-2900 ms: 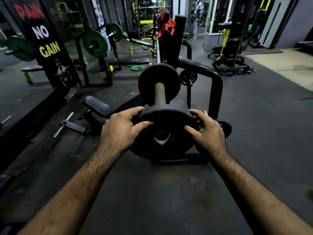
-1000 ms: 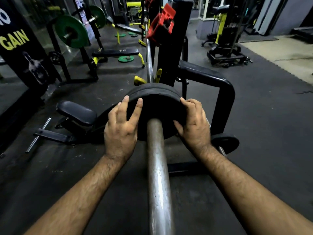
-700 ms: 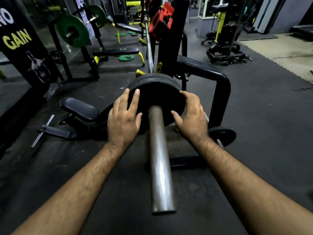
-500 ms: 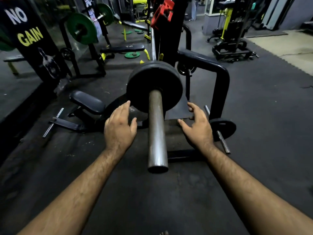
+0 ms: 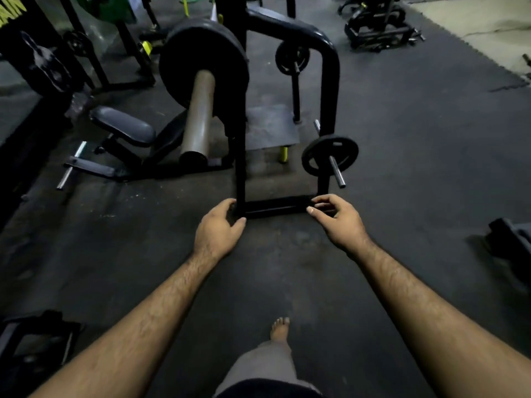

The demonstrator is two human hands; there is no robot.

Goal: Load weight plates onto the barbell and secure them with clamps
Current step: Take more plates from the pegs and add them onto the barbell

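Black weight plates (image 5: 224,56) sit pushed far up the steel barbell sleeve (image 5: 198,116), whose bare end points toward me at the upper left. No clamp shows on the sleeve. My left hand (image 5: 218,228) hangs low in the middle, fingers loosely curled and empty, in front of the black rack's base bar (image 5: 275,206). My right hand (image 5: 339,219) is level with it to the right, fingers apart, holding nothing. A small black plate (image 5: 319,156) rests on a storage peg (image 5: 336,171) of the rack, above my right hand.
The black rack frame (image 5: 330,67) stands right of the barbell, with another small plate (image 5: 292,57) on a higher peg. A padded seat (image 5: 122,126) lies low at the left. My bare foot (image 5: 280,328) is on the dark rubber floor (image 5: 416,168). Dark equipment sits at both bottom corners.
Both hands pushed the plate up the sleeve, let go and dropped away from the barbell. The view has tilted down, bringing the rack base and my foot into sight.
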